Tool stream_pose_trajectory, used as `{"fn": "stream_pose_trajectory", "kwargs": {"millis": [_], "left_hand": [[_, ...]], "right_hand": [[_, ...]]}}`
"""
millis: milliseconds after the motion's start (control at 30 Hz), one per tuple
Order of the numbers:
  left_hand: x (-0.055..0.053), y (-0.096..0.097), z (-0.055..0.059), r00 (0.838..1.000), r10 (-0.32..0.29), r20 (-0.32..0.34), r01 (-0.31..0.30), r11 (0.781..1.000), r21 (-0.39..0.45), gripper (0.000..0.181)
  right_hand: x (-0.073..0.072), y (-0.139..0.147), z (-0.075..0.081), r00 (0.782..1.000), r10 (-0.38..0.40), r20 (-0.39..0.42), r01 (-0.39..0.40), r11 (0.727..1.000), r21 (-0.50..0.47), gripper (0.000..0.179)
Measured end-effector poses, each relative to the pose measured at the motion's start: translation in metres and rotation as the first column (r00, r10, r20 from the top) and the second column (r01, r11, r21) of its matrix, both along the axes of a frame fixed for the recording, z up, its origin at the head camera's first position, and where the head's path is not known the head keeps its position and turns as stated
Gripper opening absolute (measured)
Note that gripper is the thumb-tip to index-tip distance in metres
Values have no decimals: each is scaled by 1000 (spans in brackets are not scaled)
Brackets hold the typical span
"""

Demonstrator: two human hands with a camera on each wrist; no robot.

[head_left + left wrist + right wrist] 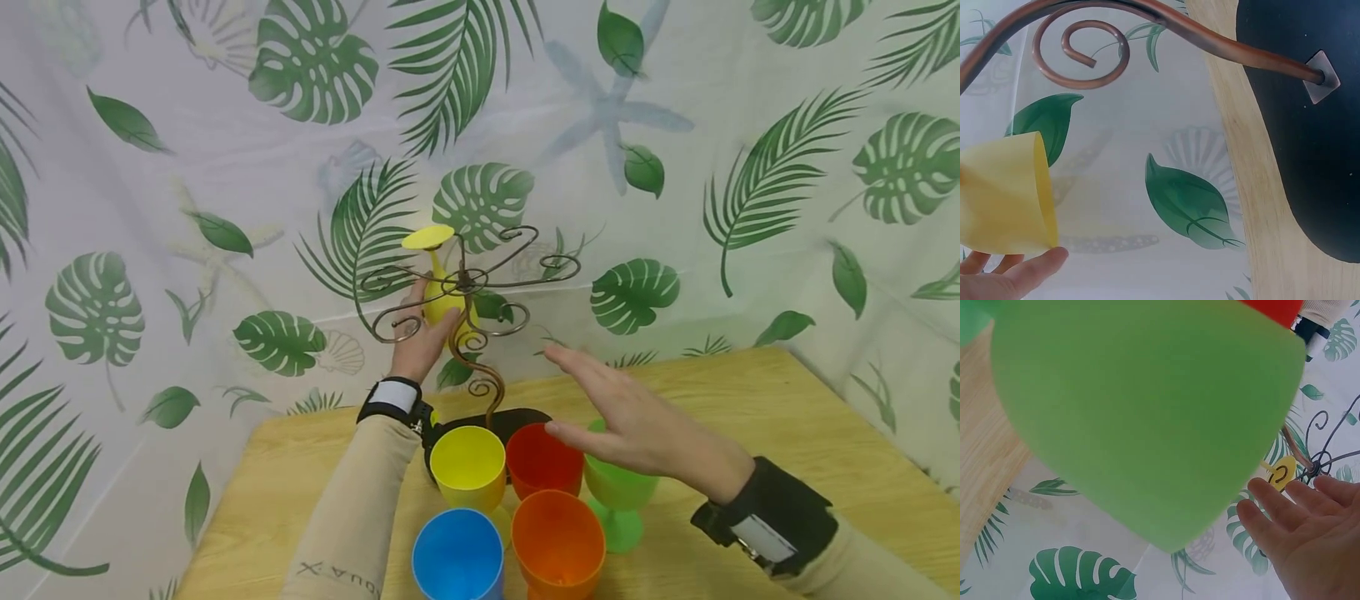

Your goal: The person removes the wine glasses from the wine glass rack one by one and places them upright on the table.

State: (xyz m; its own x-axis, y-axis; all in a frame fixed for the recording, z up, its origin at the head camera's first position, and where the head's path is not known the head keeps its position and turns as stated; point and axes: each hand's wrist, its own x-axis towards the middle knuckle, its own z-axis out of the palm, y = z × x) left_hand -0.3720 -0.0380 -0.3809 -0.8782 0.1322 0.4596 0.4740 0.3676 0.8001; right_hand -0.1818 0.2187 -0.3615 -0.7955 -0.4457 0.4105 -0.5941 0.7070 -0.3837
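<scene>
A yellow plastic goblet (445, 310) hangs upside down, foot uppermost, among the curled arms of a copper-brown metal glass rack (491, 385). My left hand (422, 343) holds it by the bowl from the left. In the left wrist view, the thumb and fingers (1038, 267) are at the goblet's rim. My right hand (648, 421) hovers with fingers extended and nothing in it, over a green goblet (621, 521) in the head view. That green bowl (1147, 412) fills much of the right wrist view. Upright beside it stand red (542, 462), orange (558, 542), blue (457, 554) and second yellow (467, 471) goblets.
The rack's black base (525, 419) rests on a wooden table (735, 417) behind the goblets. A leaf-patterned cloth (480, 108) hangs behind the table and at its sides. The rack's curled arms spread outward at several angles.
</scene>
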Motion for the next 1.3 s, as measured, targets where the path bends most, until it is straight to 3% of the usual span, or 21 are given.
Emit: {"fn": "stream_pose_trajectory", "kwargs": {"millis": [267, 500, 1300], "left_hand": [[-1, 0, 5, 1000, 13, 5, -13, 999, -37, 68], [0, 0, 7, 1000, -14, 26, 15, 1000, -26, 69], [-6, 7, 12, 997, -67, -48, 63, 995, -79, 64]], "right_hand": [[1, 3, -1, 1000, -15, 6, 15, 1000, 0, 79], [3, 4, -2, 1000, -4, 15, 4, 1000, -4, 79], [4, 8, -8, 1000, -2, 12, 2, 1000, -11, 78]]}}
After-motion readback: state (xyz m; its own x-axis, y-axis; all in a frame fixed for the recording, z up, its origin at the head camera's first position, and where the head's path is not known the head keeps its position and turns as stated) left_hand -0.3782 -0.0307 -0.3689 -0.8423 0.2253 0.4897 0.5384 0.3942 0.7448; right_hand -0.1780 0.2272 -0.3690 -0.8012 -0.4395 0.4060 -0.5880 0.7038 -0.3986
